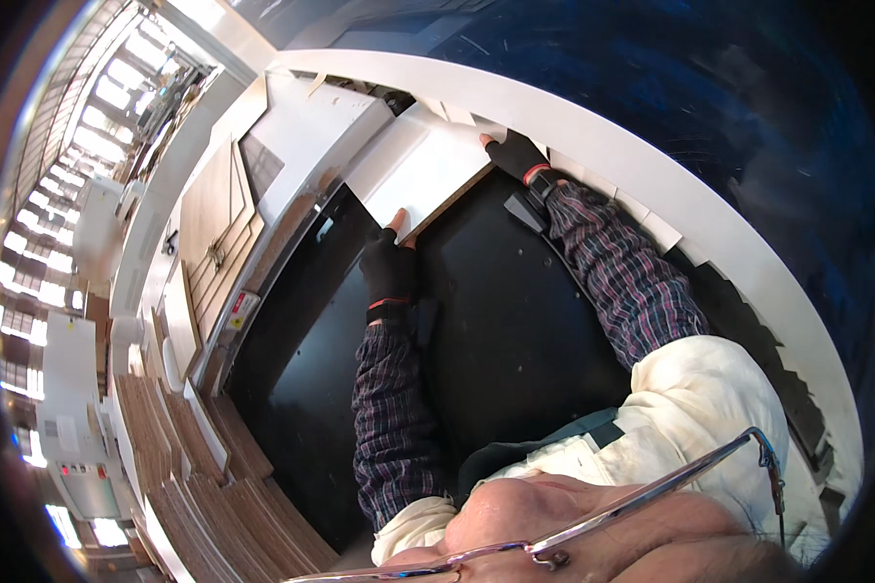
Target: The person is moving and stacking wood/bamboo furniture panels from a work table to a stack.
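A rectangular white board (423,163) with a thin brown near edge lies at the far end of the black work surface (496,301). My left hand (389,264), in a black fingerless glove, grips its near left corner with the thumb on top and the other fingers hidden. At the far right end of the board, my right hand (517,155), gloved the same way, holds the edge; a fingertip shows on the white face and the rest is out of sight. Both hands are closed on the board, arms stretched forward.
Brown boards (233,520) are stacked at the lower left. Wood-toned panels (209,214) lie beyond the machine's left edge. A long white rail (651,146) curves along the far and right side, before a dark blue surface (710,107). Small white pieces (659,231) line its inner side.
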